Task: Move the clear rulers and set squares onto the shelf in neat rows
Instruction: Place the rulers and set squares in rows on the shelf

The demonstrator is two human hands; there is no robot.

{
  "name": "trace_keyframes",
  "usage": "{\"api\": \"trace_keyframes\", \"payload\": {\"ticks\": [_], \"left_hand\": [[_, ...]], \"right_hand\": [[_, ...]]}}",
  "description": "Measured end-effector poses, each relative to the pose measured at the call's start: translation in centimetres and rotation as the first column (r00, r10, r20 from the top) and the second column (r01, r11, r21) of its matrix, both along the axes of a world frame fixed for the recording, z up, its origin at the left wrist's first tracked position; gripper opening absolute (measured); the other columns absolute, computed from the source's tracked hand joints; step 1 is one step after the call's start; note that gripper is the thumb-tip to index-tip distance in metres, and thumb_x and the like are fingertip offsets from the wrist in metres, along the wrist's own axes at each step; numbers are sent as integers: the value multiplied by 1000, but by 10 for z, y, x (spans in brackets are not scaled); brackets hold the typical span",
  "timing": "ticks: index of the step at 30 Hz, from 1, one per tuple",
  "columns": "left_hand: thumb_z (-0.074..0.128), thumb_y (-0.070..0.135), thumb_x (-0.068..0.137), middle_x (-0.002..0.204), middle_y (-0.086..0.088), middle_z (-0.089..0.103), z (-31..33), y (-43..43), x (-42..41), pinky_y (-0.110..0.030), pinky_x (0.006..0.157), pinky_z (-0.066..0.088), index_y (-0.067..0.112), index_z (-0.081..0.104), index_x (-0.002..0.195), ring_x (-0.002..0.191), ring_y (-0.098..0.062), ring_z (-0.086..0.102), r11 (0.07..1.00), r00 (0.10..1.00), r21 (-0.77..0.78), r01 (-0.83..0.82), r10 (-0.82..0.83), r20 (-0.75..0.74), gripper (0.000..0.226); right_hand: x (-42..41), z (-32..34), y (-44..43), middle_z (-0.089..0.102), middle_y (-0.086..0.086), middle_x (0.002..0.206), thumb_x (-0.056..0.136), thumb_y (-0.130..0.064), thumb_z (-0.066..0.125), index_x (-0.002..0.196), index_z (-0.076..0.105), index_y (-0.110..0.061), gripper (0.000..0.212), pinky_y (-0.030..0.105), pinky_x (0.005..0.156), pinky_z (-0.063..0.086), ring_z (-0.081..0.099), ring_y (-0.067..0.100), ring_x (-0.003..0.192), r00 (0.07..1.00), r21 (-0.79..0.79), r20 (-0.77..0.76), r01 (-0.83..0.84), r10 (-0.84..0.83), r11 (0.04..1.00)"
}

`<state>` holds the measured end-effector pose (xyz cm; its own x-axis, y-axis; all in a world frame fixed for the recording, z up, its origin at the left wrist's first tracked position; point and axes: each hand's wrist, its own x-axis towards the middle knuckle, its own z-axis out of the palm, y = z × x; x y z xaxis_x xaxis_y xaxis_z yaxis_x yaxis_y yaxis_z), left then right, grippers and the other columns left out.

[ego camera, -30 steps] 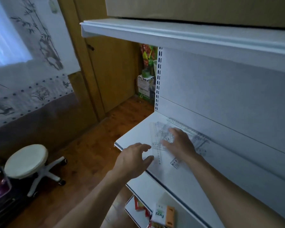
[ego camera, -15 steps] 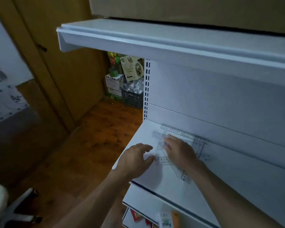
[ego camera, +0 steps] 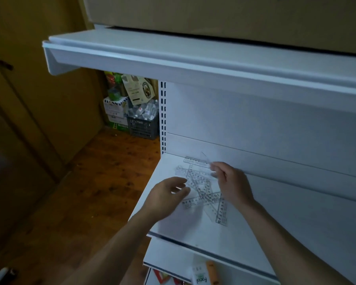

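right hand (ego camera: 232, 182) pinches clear set square (ego camera: 206, 158); left hand (ego camera: 167, 194) relaxed at ruler pile (ego camera: 201, 188). i'd pin pile, slide square free, align along shelf (ego camera: 193, 229) back.

a shop stockroom: slotted retail shelving (ego camera: 214, 233), stacked cartons (ego camera: 114, 112), bottle crate (ego camera: 142, 126).

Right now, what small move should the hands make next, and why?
Probably lay the clear piece pinched by the right hand flat along the back: the rulers lie crossed in a heap on the shelf, not in rows.
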<state>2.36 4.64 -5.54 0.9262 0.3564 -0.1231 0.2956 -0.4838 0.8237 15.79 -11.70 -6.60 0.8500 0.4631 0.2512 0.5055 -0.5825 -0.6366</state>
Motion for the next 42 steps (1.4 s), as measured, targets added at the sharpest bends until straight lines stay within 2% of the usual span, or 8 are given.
{"api": "trace_keyframes", "payload": {"ticks": [5, 7, 12, 16, 20, 28, 34, 42], "left_hand": [[50, 54, 91, 115, 9, 67, 14, -10, 5, -22, 82, 52, 29, 60, 120, 96, -6, 65, 890, 998, -453, -58, 69, 7, 40], [47, 59, 90, 112, 9, 68, 19, -12, 6, -27, 89, 53, 30, 60, 118, 99, -9, 67, 811, 996, -581, -75, 83, -13, 42], [62, 30, 91, 107, -1, 72, 22, -12, 3, -23, 79, 56, 19, 63, 116, 94, -13, 70, 744, 983, -661, -100, 178, 51, 27], [67, 16, 86, 104, -5, 73, 22, -10, -3, -22, 77, 56, 14, 65, 111, 95, -18, 71, 645, 958, -757, -103, 270, 99, 25], [68, 14, 85, 103, -3, 73, 21, -8, -10, -23, 77, 56, 15, 67, 106, 96, -19, 70, 650, 947, -755, -84, 287, 142, 21], [62, 10, 90, 101, 0, 74, 16, -13, -20, -26, 78, 58, 16, 69, 108, 91, -14, 71, 809, 929, -577, -114, 293, 227, 20], [61, 13, 91, 105, 0, 74, 22, -8, -23, -20, 79, 55, 16, 63, 115, 98, -16, 70, 638, 981, -767, 64, 100, 165, 24], [58, 8, 93, 99, -6, 74, 18, -63, -9, -22, 75, 56, 10, 65, 111, 93, -20, 71, 665, 984, -733, 146, -22, 176, 19]], "right_hand": [[-18, 9, -2, 72, -11, 106, 97, -17, 51, 113, 68, -22, 25, 20, 84, 49, 66, 7, 97, 986, 53, 152, -76, 67, 996], [-26, 11, -2, 71, -7, 106, 95, -18, 52, 113, 69, -22, 25, 26, 82, 50, 64, 14, 98, 946, 14, 288, -162, 152, 987], [-34, 7, -3, 65, -10, 116, 92, -28, 53, 113, 69, -23, 28, 25, 85, 49, 57, 14, 105, 845, -72, 435, -313, 312, 947], [-46, 9, -10, 60, -17, 121, 88, -28, 66, 123, 61, -28, 35, 13, 90, 42, 53, -2, 111, 986, 162, 113, -139, 122, 977], [-55, 23, -13, 73, -14, 83, 89, -28, 64, 96, 70, -31, 10, 15, 72, 46, 66, -6, 82, 956, 289, -292, 49, 39, 956], [-75, 29, -6, 70, -15, 70, 88, -27, 64, 75, 70, -26, 15, 21, 60, 47, 60, 1, 60, 951, 238, -303, 142, -66, 961], [-88, 35, -22, 72, 2, 73, 86, -16, 66, 82, 72, -15, 8, 25, 59, 43, 56, 9, 61, 814, 440, -580, 287, 26, 851], [-104, 34, -88, 73, 3, 75, 88, -13, 64, 85, 71, -11, 8, 25, 60, 43, 56, 10, 66, 802, 453, -586, 441, -114, 775]]}}
